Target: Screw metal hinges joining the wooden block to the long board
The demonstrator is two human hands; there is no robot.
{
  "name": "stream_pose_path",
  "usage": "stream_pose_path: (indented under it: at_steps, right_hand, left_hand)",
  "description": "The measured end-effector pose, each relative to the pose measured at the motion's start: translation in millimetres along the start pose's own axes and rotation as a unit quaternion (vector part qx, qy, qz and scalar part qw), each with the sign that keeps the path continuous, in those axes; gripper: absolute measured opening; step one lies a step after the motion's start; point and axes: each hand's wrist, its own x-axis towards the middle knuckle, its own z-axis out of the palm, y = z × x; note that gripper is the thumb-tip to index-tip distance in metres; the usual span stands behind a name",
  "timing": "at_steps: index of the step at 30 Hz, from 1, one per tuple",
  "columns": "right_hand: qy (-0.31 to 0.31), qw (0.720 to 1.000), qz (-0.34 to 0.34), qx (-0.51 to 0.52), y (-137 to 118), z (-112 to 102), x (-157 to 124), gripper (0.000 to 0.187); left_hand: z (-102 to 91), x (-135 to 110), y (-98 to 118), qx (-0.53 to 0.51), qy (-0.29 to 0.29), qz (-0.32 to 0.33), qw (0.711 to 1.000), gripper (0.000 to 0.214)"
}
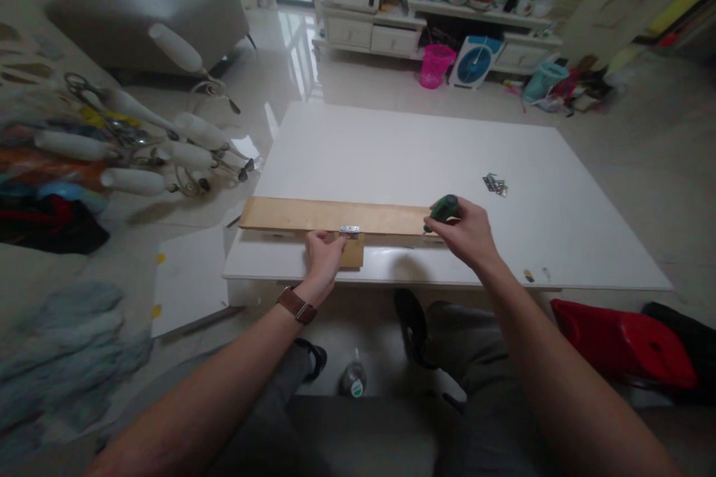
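Observation:
A long pale wooden board (296, 213) lies along the near side of a white tabletop (391, 156). At its near edge sits a small metal hinge (350, 229), over a short wooden block (352, 257). My left hand (324, 257) pinches the left end of the hinge with thumb and fingers. In my right hand (470, 235) is a screwdriver with a green and black handle (447, 207), its shaft slanting down to the left near the board's right end. The shaft's tip stands apart from the hinge.
Several loose metal hinges (495, 184) lie on the right of the tabletop. A white panel (190, 276) leans low at the left. A red stool (626, 339) stands at the right, and a clear bottle (354, 378) is on the floor between my feet.

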Motion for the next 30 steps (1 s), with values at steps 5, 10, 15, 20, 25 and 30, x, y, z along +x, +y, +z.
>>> stream_pose_path:
  at_steps: [5, 10, 15, 20, 25, 30]
  right_hand:
    - [-0.042, 0.998, 0.017, -0.053, 8.7, -0.2, 2.4, 0.016]
    - [-0.073, 0.994, 0.028, -0.08, 10.7, 4.7, 5.6, 0.015]
    - [-0.055, 0.997, 0.036, -0.046, 8.1, 8.5, 5.1, 0.017]
    - [-0.025, 0.999, 0.046, 0.003, -2.6, 9.6, 3.8, 0.019]
    - [-0.011, 0.998, 0.052, 0.035, -19.0, 15.4, 6.0, 0.022]
    - [0.018, 0.996, 0.061, 0.07, -32.8, 26.5, 11.3, 0.025]
  left_hand:
    - [2.7, -5.8, 11.0, 0.06, 0.033, 0.088, 0.994, 0.04]
    - [7.0, -9.3, 15.4, 0.038, 0.012, 0.17, 0.985, 0.034]
    - [6.5, -20.4, 24.7, 0.016, -0.067, 0.218, 0.974, 0.021]
    - [4.9, -31.3, 35.0, 0.036, -0.171, 0.235, 0.956, 0.011]
    - [3.3, -35.3, 37.8, 0.114, -0.275, 0.217, 0.93, 0.015]
    - [1.3, -36.6, 34.8, 0.182, -0.321, 0.211, 0.905, 0.023]
